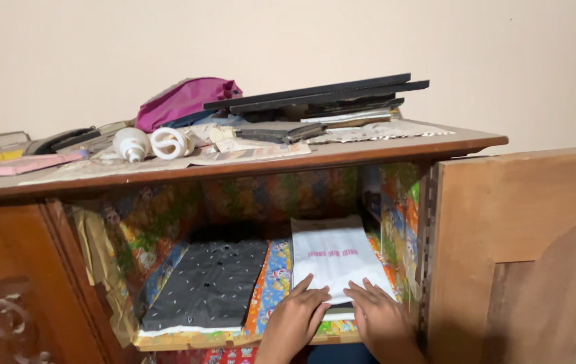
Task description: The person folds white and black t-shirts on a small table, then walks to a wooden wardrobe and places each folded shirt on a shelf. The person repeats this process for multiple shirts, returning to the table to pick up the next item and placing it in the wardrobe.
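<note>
A: Lower centre of the frame: the left hand (296, 315) and the right hand (377, 317) lie flat, side by side, fingers spread, pressing on the near edge of a folded white cloth (334, 255). Neither grips it; the palms just rest on top.

B: Where does that cloth sit?

A: On the right half of the cabinet shelf (234, 335), which is lined with colourful patterned paper. To its left, apart from it, lies a folded dark dotted shirt (210, 283).

B: What could go wrong?

A: As I judge it, a push with flat palms could ruck the fold or drag the liner paper, whose front edge already looks loose. The open wooden door (524, 256) stands close at the right, so the right elbow could knock it.

B: And further up?

A: On the cabinet top (396, 149), towards the upper left, two white spiral bulbs (153, 143) lie near the front edge, beside a magenta pouch (183, 101) and stacked dark frames (328, 98). A jolt to the cabinet might roll the bulbs off.
</note>
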